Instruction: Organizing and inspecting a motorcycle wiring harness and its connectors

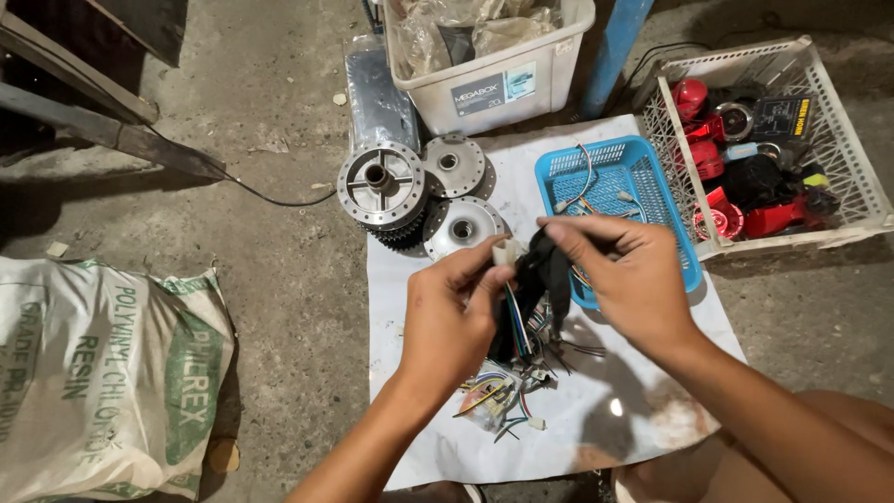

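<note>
- The left hand (452,312) is closed in a pinch, thumb and fingers gripping the small white plastic connector (507,251) at the top end of a wiring harness (533,298).
- The right hand (629,275) is curled around the upper part of the same harness from the other side, fingertips pressing on its black sleeve just beside the connector.
- The harness hangs between the two hands, held above a white sheet (643,410) on the floor. Its long axis runs roughly up and down, connector end at the top and pointing away from the person, loose coloured wires trailing down toward the sheet.
- It seems held up this way so that the wires fall free and the connector faces the person's eyes.
- Directly below lies a small tangle of wire offcuts (498,401) with more plugs, resting on the sheet.
- Just beyond the right hand sits a blue plastic basket (643,172) holding a few loose wires, within easy reach.
- To the left of it are three round metal wheel hubs (414,191), close together.
- Farther right is a white plastic crate (838,158) of red and black parts.
- A printed woven sack (102,373) lies on the concrete at far left, and a white storage box (503,65) stands at the top.
</note>
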